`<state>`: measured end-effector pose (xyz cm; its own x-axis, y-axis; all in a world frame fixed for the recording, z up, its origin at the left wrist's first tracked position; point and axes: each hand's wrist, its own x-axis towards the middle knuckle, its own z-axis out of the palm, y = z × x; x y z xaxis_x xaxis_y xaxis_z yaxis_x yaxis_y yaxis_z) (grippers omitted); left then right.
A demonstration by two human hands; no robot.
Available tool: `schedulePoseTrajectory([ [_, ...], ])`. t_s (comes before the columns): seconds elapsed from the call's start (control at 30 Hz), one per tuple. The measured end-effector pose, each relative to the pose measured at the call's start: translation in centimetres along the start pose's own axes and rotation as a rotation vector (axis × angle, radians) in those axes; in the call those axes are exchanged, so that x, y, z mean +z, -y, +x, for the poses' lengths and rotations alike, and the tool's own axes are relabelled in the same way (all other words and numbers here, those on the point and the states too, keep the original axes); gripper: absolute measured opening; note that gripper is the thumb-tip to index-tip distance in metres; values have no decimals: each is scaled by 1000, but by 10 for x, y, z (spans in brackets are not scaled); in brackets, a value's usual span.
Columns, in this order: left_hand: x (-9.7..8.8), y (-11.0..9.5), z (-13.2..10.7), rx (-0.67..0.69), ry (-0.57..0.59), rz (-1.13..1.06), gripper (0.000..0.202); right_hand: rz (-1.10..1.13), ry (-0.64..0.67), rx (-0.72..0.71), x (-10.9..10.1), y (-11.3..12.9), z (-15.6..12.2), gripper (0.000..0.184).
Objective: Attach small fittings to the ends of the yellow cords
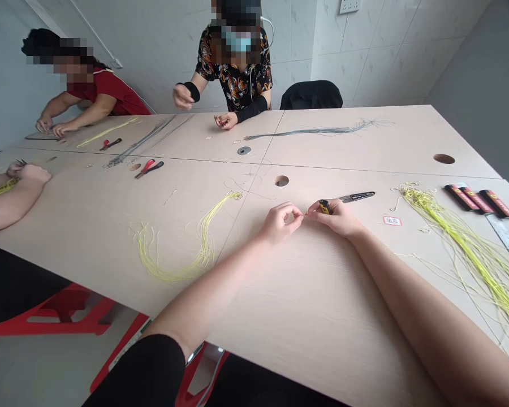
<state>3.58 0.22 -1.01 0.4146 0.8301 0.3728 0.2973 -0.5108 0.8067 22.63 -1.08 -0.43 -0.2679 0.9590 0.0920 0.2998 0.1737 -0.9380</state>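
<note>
Pinching thin yellow cord [304, 213] between fingers [311, 215]

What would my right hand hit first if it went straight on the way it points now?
Probably your left hand, just beyond the fingertips of your right hand; depth is hard to judge here.

- Small indoor workroom set up for handwork with cord
- Long laminate counter [331, 316] of joined panels, with round cable holes [281, 181]
- White tiled wall [373, 62] with a wall socket [350, 5] high up
- Black chair [311, 95] and red plastic stools [63, 311] pulled up to the sides
- Two more people at the same counter, one in a red top [97, 85], one in a patterned shirt [233, 73]
- Bundles of yellow cord [462, 243], grey cord [314, 131], red-handled pliers [148, 168] and a steel ruler [504, 237] laid out on top
</note>
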Motion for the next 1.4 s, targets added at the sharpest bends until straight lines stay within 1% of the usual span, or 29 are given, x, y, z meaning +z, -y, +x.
schedulePoseTrajectory([
  [0.2, 1, 0, 0, 6, -8, 11, 11, -52, -4, -2, 0, 0, 0, 28],
  [0.57, 0, 0, 0, -12, 2, -1, 11, -76, -8, -24, 1, 2, 1, 24],
  [0.77, -1, -2, 0, -51, 51, -15, 12, -88, -11, -51, 2, 0, 1, 23],
  [1.0, -1, -1, 0, -58, 37, -22, 10, -75, -15, -32, 0, 4, 1, 19],
  [1.13, -1, -2, 0, -72, 27, -37, 10, -54, -29, -15, -1, 3, 0, 21],
  [1.3, -2, -3, 1, -151, -3, -82, 15, -50, -9, -7, 0, 1, 0, 24],
  [1.4, -3, -3, 1, -167, -1, -83, 18, -35, -11, 13, 0, 0, -1, 28],
])
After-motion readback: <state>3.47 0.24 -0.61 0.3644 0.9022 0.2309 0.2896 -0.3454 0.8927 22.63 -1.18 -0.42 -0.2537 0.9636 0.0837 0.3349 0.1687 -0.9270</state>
